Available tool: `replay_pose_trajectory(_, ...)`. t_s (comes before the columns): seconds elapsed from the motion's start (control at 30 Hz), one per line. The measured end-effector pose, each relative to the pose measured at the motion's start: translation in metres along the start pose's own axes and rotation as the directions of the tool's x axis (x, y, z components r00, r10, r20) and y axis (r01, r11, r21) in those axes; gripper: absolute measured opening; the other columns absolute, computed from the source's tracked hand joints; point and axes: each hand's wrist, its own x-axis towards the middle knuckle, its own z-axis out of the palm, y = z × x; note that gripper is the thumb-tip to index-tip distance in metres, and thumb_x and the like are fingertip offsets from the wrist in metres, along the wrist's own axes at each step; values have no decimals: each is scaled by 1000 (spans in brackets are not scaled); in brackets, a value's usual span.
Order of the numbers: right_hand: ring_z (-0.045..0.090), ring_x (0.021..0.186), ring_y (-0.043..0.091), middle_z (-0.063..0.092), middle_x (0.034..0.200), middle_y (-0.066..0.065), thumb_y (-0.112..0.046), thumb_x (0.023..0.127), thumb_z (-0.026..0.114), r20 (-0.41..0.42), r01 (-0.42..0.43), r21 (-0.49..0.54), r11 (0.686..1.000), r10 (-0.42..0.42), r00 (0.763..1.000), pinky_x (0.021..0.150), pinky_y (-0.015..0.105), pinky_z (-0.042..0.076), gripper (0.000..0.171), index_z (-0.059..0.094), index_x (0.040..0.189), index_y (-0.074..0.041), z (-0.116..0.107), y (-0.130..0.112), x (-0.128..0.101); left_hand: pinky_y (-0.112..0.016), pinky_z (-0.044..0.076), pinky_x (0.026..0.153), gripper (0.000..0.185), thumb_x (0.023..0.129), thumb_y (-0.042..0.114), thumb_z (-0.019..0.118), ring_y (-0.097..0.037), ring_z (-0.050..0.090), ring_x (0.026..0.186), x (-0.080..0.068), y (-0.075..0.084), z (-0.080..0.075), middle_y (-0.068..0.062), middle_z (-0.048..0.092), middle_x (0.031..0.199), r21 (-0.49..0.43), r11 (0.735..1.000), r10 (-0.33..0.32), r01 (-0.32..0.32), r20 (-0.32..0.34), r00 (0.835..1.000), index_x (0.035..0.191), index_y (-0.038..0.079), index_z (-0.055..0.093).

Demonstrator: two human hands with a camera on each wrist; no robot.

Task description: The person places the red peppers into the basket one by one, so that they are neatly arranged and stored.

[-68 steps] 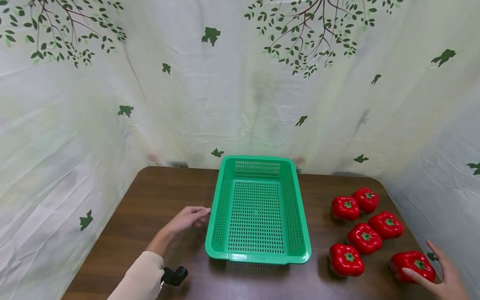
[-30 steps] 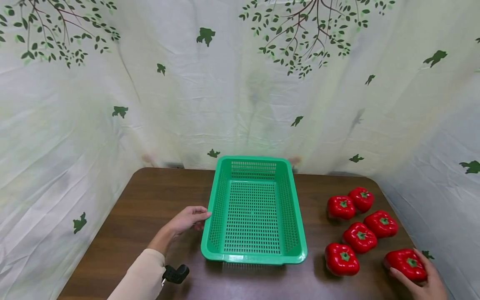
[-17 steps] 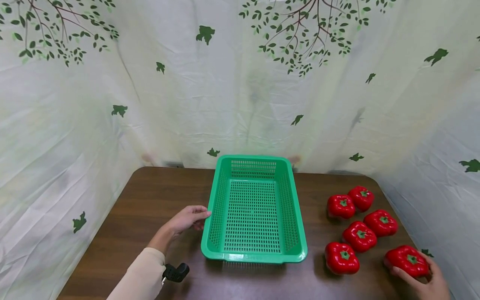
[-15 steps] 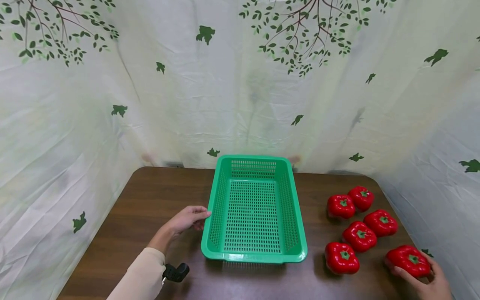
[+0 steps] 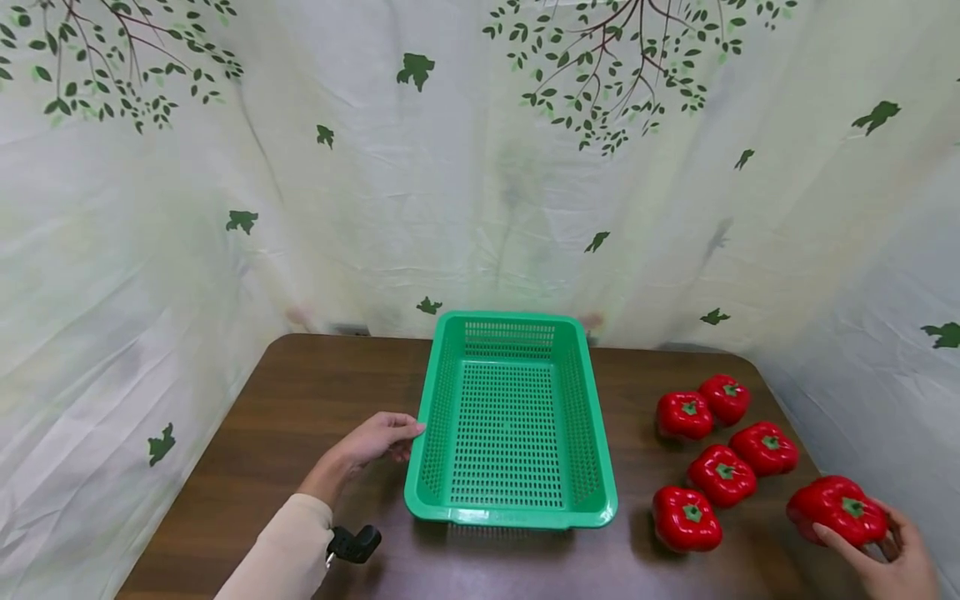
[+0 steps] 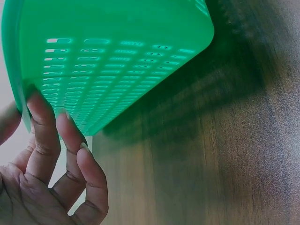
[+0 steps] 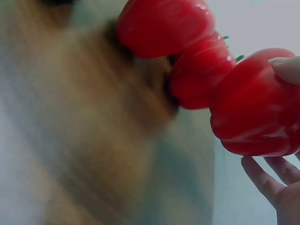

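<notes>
My left hand [image 5: 372,440] pinches the left rim of a green perforated plastic basket [image 5: 517,517], thumb on one side and index finger on the other. In the left wrist view the other fingers [image 6: 89,173] curl loosely beside the basket's slotted outer wall [image 6: 108,56]. At the far right, my right hand [image 5: 892,558] grips a glossy red bell pepper [image 5: 825,504] with a green stem. Its thumb lies across the near side. The right wrist view shows fingertips under this bell pepper [image 7: 255,110], which is raised off the table. Nothing lies in the basket.
Several more red bell peppers [image 5: 686,518] stand on the right part of the brown wooden table [image 5: 337,375], left of and behind the held one. A pale leaf-print cloth [image 5: 480,208] hangs behind the table and along both sides.
My right hand, earlier spread around the bell pepper on the table, has closed on it, raised it and moved slightly right. My left hand has stayed at the basket's rim.
</notes>
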Motion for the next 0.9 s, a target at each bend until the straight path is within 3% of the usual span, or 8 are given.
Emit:
replay_pose_trajectory(0.07, 29, 129, 46, 18, 153, 28, -38, 90, 64, 7, -2, 7, 1000, 2, 1000, 69, 25, 55, 92, 7, 153, -1, -3, -8, -2, -35, 46, 70, 33, 100, 26, 53, -20, 54, 71, 0, 2, 0, -2, 57, 74, 4, 1000, 0, 0, 0, 1000, 98, -4, 63)
replay_pose_trajectory(0.13, 28, 130, 45, 17, 154, 25, -38, 89, 66, 12, 5, 14, 1000, -5, 1000, 49, 13, 44, 93, 8, 153, -4, -5, -16, -3, -35, 46, 71, 33, 101, 26, 52, -20, 55, 73, -1, 3, 0, -1, 59, 76, 5, 1000, -2, 2, 1, 1000, 100, -5, 63)
replay_pose_trajectory(0.17, 27, 131, 44, 16, 155, 24, -38, 89, 66, 15, 11, 14, 1000, -12, 1000, 50, 15, 46, 93, 7, 154, -5, -5, -19, -3, -35, 47, 71, 33, 101, 26, 52, -20, 56, 73, -1, 3, 0, -1, 60, 76, 7, 1000, -5, 5, 0, 1000, 100, -5, 64)
replay_pose_trajectory(0.27, 25, 136, 44, 13, 156, 24, -38, 90, 65, 17, 35, 22, 999, -35, 999, 70, 31, 56, 92, 7, 154, -6, -6, -28, -4, -37, 48, 73, 35, 101, 27, 51, -20, 58, 75, 0, 2, 0, 0, 63, 79, 5, 1000, -8, 8, 0, 1000, 103, -6, 64)
replay_pose_trajectory(0.4, 25, 137, 44, 15, 156, 24, -36, 91, 63, 15, 74, 18, 997, -74, 997, 95, 51, 30, 89, 7, 154, -6, -8, -38, -6, -38, 48, 74, 35, 101, 26, 52, -20, 59, 76, 1, 2, 1, 0, 64, 80, 2, 1000, -12, 12, -3, 1000, 103, -6, 64)
replay_pose_trajectory(0.6, 30, 130, 42, 19, 154, 22, -37, 90, 66, 28, 130, 5, 991, -131, 991, 90, 34, 39, 91, 9, 155, -10, -8, -49, -7, -38, 49, 76, 34, 100, 26, 52, -20, 59, 76, 1, 2, 1, 1, 64, 80, -1, 1000, -18, 18, -4, 1000, 103, -6, 64)
replay_pose_trajectory(0.73, 34, 125, 40, 22, 151, 24, -38, 89, 67, 46, 209, -5, 978, -209, 977, 68, 12, 49, 91, 10, 155, -12, -8, -55, -6, -36, 49, 75, 34, 100, 26, 53, -20, 58, 77, 1, 2, 1, 1, 64, 80, -2, 1000, -21, 21, -9, 1000, 103, -6, 65)
replay_pose_trajectory(0.9, 37, 120, 37, 23, 151, 25, -38, 89, 68, 68, 274, 8, 962, -274, 959, 55, 7, 44, 90, 11, 156, -16, -9, -62, -4, -35, 48, 76, 33, 100, 26, 53, -19, 58, 76, 0, 3, 1, 1, 63, 80, 0, 1000, -29, 29, -17, 999, 103, -5, 65)
